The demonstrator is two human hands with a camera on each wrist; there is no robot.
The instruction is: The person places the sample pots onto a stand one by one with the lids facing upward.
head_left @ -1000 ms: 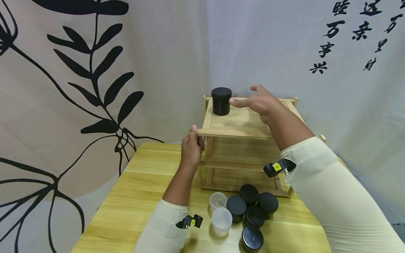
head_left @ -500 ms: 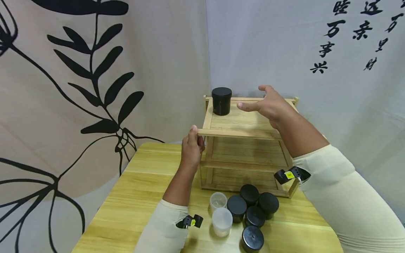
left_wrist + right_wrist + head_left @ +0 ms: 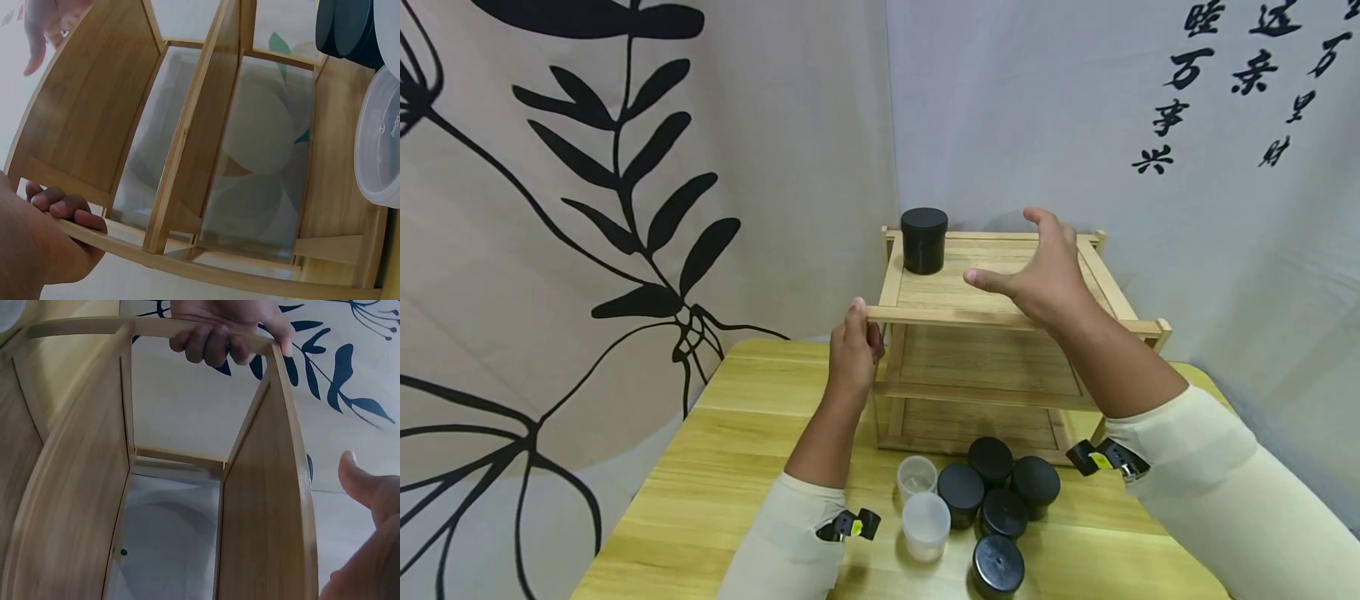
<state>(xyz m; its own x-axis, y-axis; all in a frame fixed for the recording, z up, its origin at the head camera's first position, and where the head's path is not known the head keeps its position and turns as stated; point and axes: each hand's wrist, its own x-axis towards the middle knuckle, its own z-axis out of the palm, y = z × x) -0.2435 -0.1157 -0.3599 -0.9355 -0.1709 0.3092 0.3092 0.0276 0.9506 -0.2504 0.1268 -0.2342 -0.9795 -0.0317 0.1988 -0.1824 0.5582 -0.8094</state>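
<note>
While the left hand [image 3: 852,354] curls its fingers [image 3: 65,209] round the front left corner of the wooden shelf rack [image 3: 1000,350], gripping the top tier's front rail with the thumb on top, the right hand [image 3: 1041,271] hangs spread above that same tier, fingers straight and apart, thumb lifted, holding nothing and touching nothing. In the right wrist view the left hand's fingers [image 3: 215,344] show wrapped under the rail from the far side, and only the right thumb [image 3: 359,481] pokes in at the edge.

On the top tier, in its back left corner, a black jar [image 3: 923,240] stands upright with its lid on, well apart from the right hand. Between the two lies bare board. The middle and bottom tiers show nothing on them from the head view.

In front of the rack, on the yellow wooden table [image 3: 730,467], a cluster of black jars [image 3: 1000,492] stands close together, five of them seen from above, one a little nearer the table's edge. Just to their left stand two clear plastic cups [image 3: 921,508], one behind the other.

Behind the table hangs a beige curtain with black leaf prints [image 3: 625,183] on the left, and a pale cloth with black characters [image 3: 1225,75] on the right.
</note>
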